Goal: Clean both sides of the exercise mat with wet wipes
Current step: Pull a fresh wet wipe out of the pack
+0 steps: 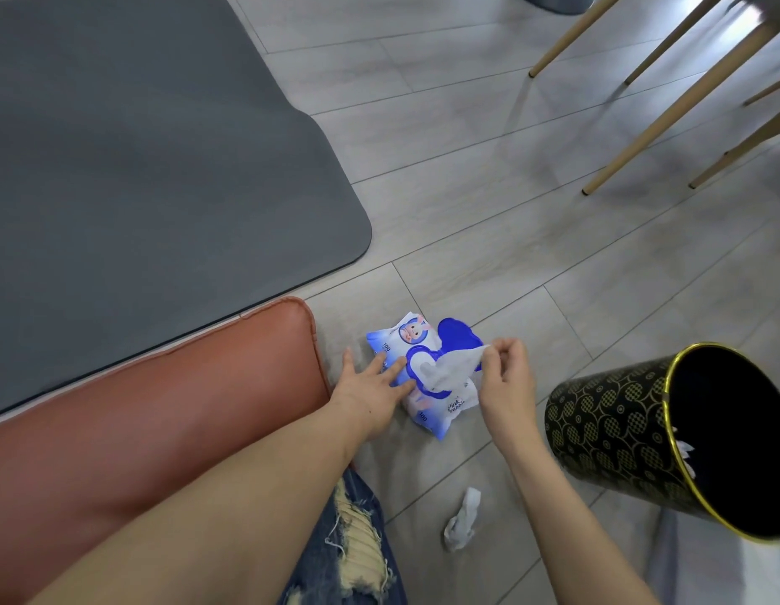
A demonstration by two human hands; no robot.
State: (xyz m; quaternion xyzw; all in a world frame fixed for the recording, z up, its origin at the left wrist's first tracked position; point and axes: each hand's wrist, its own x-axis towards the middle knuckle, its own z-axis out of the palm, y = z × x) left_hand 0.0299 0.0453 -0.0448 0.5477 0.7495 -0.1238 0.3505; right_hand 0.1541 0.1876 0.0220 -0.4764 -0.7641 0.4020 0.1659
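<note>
A grey exercise mat (pixel 139 146) lies flat on the tiled floor and fills the upper left. A blue and white pack of wet wipes (pixel 416 338) lies on the floor below the mat's corner, its blue lid flipped open. My left hand (pixel 370 390) presses flat on the pack with straight fingers. My right hand (pixel 506 377) pinches a white wet wipe (pixel 455 366) that is partly pulled out of the pack's opening. A crumpled used wipe (pixel 462 519) lies on the floor nearer to me.
A black and gold patterned bin (pixel 615 434) stands tilted at the right with white wipes inside. An orange-brown cushion (pixel 161 408) lies along the mat's near edge. Wooden chair legs (pixel 667 120) stand at the upper right. My knee in torn jeans (pixel 348 548) is at the bottom.
</note>
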